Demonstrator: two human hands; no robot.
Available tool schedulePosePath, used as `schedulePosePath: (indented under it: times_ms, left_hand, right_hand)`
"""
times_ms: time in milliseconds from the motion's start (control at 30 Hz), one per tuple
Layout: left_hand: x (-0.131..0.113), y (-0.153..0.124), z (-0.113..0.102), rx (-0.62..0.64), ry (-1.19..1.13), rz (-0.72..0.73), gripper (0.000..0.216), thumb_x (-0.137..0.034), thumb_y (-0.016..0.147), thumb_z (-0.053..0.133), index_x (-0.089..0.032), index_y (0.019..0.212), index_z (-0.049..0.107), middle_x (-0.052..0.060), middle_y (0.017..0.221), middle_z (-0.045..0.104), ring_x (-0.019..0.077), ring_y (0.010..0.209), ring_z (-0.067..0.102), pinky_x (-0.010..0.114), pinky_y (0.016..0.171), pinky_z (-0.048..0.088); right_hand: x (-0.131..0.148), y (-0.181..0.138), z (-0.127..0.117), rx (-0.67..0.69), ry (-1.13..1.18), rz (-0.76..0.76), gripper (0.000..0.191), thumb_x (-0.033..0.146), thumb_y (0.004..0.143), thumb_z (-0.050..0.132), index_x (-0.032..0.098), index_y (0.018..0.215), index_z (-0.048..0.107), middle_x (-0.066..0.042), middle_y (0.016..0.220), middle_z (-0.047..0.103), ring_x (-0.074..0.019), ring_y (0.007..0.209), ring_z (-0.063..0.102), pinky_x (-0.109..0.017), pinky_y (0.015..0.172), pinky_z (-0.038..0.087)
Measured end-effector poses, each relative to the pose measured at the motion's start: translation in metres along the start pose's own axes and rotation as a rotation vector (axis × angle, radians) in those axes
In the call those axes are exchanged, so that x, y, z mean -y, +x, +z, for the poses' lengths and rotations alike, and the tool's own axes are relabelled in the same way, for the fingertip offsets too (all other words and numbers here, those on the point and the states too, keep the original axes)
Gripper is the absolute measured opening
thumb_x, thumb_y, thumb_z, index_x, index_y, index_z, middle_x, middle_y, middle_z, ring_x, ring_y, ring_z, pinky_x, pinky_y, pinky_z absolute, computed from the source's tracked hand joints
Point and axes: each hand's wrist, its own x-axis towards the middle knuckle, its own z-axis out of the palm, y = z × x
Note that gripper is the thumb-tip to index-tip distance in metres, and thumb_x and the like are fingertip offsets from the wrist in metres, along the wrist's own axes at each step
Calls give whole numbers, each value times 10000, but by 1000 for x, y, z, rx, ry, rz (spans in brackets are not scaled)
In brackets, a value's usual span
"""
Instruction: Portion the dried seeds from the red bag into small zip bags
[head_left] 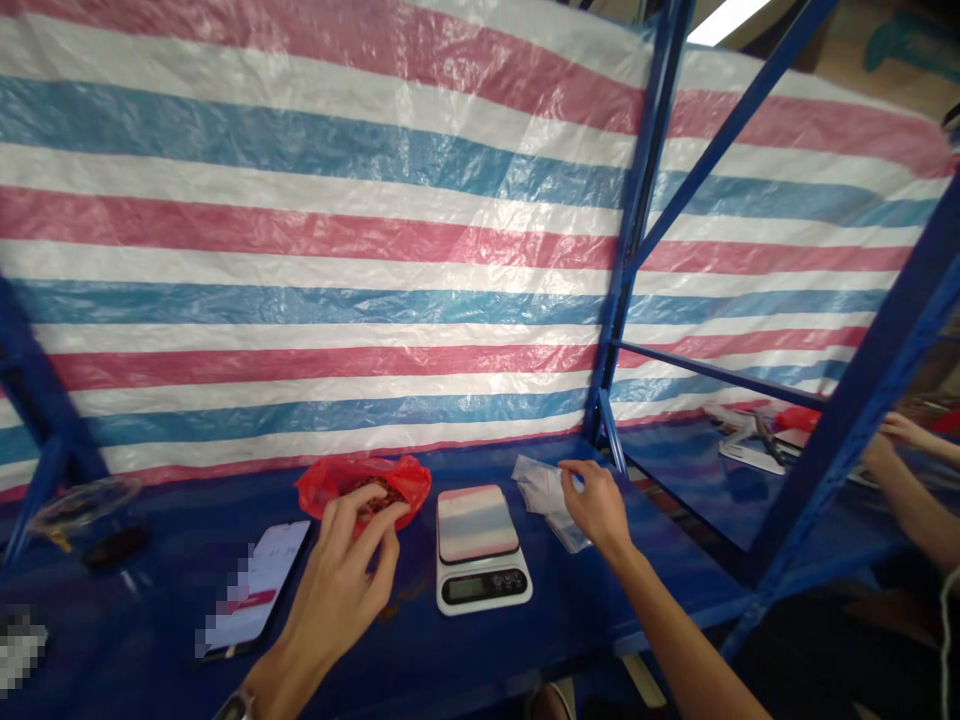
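My left hand (349,560) reaches over a red plastic bag (411,482), its fingers apart and curved above the opening. Small reddish-brown pieces (386,497) lie inside the bag; their kind is too small to make out. To the right stands a white digital kitchen scale (480,550) with nothing on its shiny plate; its display is unreadable. Beyond it, my right hand (598,508) is at a few clear plastic bags (541,485), thumb and forefinger pinched at the edge of one. Part of these bags is hidden behind the hand.
A phone (259,590) lies left of my left hand, near a clear plastic container (90,505). Striped sheeting (337,250) hangs behind the blue table (360,670). Blue metal posts (634,220) rise at the right; another person's arm (911,500) is beyond, near a stapler-like tool (750,452).
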Motion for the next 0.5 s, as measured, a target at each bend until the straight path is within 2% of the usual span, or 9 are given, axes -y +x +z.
schedulePosePath:
  times_ms: [133,267,400,500]
  left_hand:
    - [-12,-4,11,60,-70,128,323,-35,933,511,-225,1123,691,106,1175,624,213,1054,622,336,914,549]
    - [-17,-11,23,114,-116,224,335,-32,936,487,-226,1095,710,96,1143,652,199,1052,636,301,932,550]
    - [-23,-16,25,196,-205,136,338,-55,951,471,-258,1081,708,82,1143,657,184,1043,636,267,901,558]
    - [-24,-16,23,197,-254,95,340,-49,941,475,-264,1074,701,88,1132,662,180,1026,642,254,863,570]
  right_hand:
    - [-12,-4,10,144,-126,-97,391,410,967,518,253,1271,706,-111,1346,683,-321,1255,602,-478,1030,473]
    - [-22,-5,16,236,-170,-178,518,506,959,559,271,1418,605,-129,1446,626,-333,1362,545,-533,1130,391]
    - [-28,4,14,361,-182,-169,626,532,942,568,259,1503,514,-143,1471,606,-342,1387,528,-556,1163,344]
    - [-27,16,13,461,-192,-171,682,549,930,569,267,1542,464,-140,1464,615,-363,1372,542,-576,1169,320]
